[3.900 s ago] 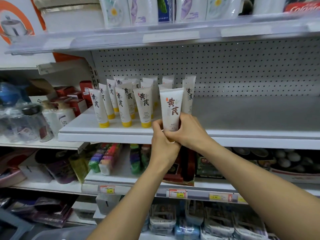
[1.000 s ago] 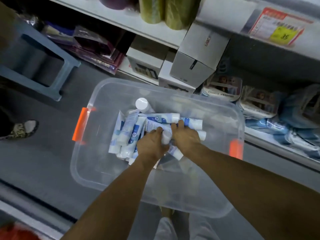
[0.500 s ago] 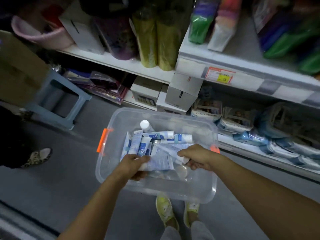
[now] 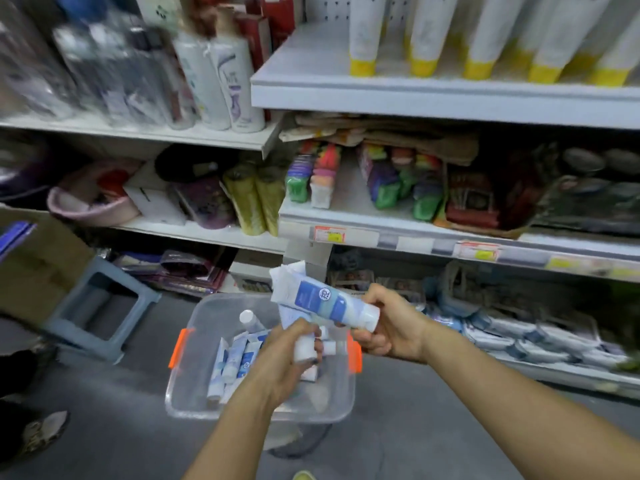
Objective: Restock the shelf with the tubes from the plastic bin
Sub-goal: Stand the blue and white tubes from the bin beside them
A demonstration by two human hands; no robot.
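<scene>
Both left hand and right hand grip tubes.

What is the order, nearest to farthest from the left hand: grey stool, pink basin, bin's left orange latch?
From the left hand:
1. Orange latch, on the bin, just left.
2. Grey stool, on the floor farther left.
3. Pink basin, on the low shelf behind the stool.

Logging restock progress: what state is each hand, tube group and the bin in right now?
Plastic bin: lidless, on floor, loose tubes inside.
Right hand: grips blue-white tube, held above the bin.
Left hand: grips other tubes near their caps.
Yellow-capped tubes: upright, caps down, on shelf.
</scene>
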